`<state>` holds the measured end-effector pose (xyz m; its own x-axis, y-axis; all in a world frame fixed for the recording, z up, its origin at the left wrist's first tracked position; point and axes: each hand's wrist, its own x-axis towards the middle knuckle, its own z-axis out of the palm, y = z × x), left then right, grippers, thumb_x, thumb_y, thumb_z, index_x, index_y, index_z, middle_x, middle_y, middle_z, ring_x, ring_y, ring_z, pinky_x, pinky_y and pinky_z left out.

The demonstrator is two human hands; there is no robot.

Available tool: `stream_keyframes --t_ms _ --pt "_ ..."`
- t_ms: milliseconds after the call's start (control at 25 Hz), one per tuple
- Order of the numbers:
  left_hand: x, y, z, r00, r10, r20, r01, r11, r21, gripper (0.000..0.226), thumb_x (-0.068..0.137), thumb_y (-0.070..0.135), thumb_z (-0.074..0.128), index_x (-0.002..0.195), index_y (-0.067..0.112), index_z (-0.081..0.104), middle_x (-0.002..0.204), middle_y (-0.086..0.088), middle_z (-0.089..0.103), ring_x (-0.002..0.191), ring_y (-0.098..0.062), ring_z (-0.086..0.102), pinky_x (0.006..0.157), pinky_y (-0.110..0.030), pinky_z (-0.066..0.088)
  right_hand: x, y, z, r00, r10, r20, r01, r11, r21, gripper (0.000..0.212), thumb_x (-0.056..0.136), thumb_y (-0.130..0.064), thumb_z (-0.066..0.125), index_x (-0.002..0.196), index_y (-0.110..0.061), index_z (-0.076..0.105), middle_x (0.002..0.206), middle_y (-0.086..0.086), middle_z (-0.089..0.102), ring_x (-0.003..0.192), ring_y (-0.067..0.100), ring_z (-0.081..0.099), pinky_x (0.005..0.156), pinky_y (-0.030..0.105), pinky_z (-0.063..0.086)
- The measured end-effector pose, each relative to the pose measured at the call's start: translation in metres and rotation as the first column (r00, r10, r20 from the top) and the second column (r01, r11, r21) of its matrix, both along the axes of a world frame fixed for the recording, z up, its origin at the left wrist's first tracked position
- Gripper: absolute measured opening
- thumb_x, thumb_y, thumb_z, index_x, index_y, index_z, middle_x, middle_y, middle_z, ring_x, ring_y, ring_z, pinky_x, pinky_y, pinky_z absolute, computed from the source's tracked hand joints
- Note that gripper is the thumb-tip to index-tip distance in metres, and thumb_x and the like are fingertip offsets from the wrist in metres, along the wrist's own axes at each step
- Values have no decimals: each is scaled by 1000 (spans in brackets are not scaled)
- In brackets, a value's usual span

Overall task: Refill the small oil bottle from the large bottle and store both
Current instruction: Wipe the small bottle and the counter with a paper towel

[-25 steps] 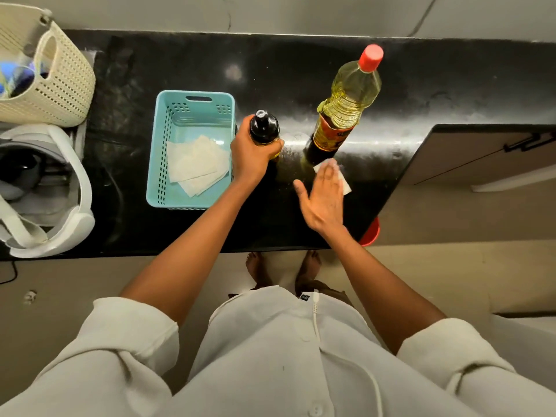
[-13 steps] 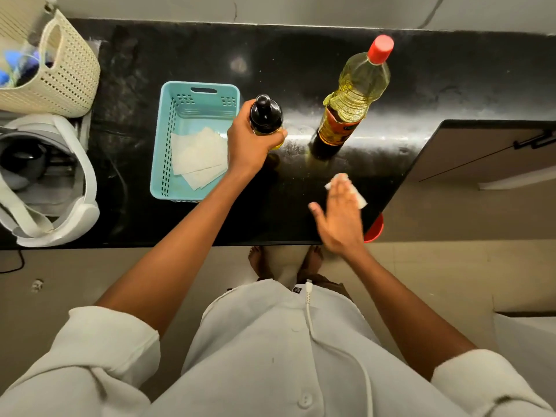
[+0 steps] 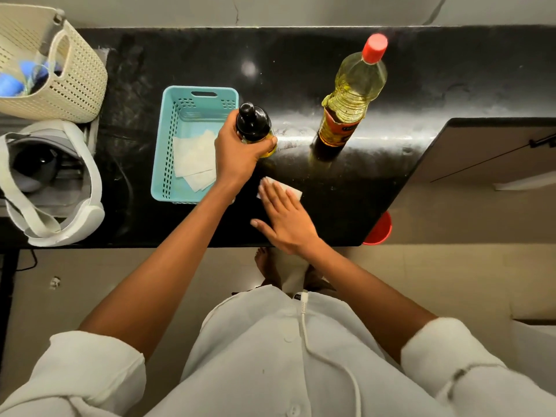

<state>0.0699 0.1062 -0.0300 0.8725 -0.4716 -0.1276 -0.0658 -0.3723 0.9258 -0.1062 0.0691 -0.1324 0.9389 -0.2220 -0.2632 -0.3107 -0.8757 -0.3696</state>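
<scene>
My left hand grips the small oil bottle, which has a black cap and yellow oil below, and holds it just right of the teal basket. The large oil bottle, with a red cap and orange label, stands upright on the black counter to the right, capped. My right hand lies flat with fingers spread, pressing a white tissue onto the counter in front of the small bottle.
A teal plastic basket holding white paper sheets sits left of my left hand. A cream woven basket and a white bag stand at the far left. A red object shows under the counter's right edge, beside an open cabinet door.
My right hand moved the tissue toward me and then to the left across the counter, ending in front of the small bottle. My left hand kept its hold on the small bottle.
</scene>
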Motion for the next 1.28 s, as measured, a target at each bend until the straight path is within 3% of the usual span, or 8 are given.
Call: stream_keyframes --t_ms 120,280,480,640,800,920,1080,1280 --pt "-3 -1 2 1000 -7 -2 7 1000 16 58 72 16 96 123 18 68 108 12 74 95 15 66 85 -5 50 -57 -55 -3 966 -257 9 256 962 -96 92 106 -72 23 169 -7 6 178 13 1 165 26 -1 134 45 7" --pt "-7 3 7 1000 -1 -20 1 1000 19 59 72 18 97 123 17 70 109 9 76 96 9 68 86 -8 52 -52 -101 2 786 -617 -39 611 785 -106 100 103 -76 13 167 1 1 176 21 -3 165 32 -2 132 52 13" --pt "-5 7 10 999 41 -4 -41 999 15 51 71 16 97 115 15 72 103 8 77 89 8 68 84 -10 51 11 -5 3 984 -179 -17 179 984 -5 92 105 -75 17 170 -11 0 177 12 -8 165 28 -10 134 46 -1" --pt "-1 4 16 998 49 24 -50 998 30 55 73 21 97 122 18 71 112 8 78 105 1 71 92 -14 54 56 3 3 999 32 -37 -32 999 2 91 102 -77 4 170 -16 1 178 4 -9 164 25 -17 134 49 -3" --pt "4 -4 19 994 86 62 -87 996 21 53 70 18 97 116 15 71 105 6 78 95 -1 72 92 -22 59 108 -51 4 999 -44 -18 44 999 2 103 96 -77 -9 167 -9 21 176 15 16 164 33 7 132 53 8" --pt "10 -5 23 993 92 75 -94 995 21 50 69 16 96 113 15 71 100 10 77 91 2 71 89 -20 58 113 -96 2 976 -218 0 218 976 -10 92 104 -72 14 169 -7 7 178 15 2 165 31 -2 133 51 5" --pt "13 -6 23 994 83 69 -85 996 14 52 70 18 95 114 23 70 108 7 78 101 -5 73 94 -23 58 54 -82 3 926 -378 -8 378 925 35 93 105 -74 17 169 -8 1 178 11 -6 165 26 -8 134 46 3" --pt "4 -12 12 997 71 21 -71 997 33 48 71 17 96 110 26 70 99 16 76 88 14 68 86 -12 53 -31 -42 5 991 -127 -48 127 992 -12 92 106 -75 19 169 -13 -5 177 6 -15 164 21 -16 134 42 0"
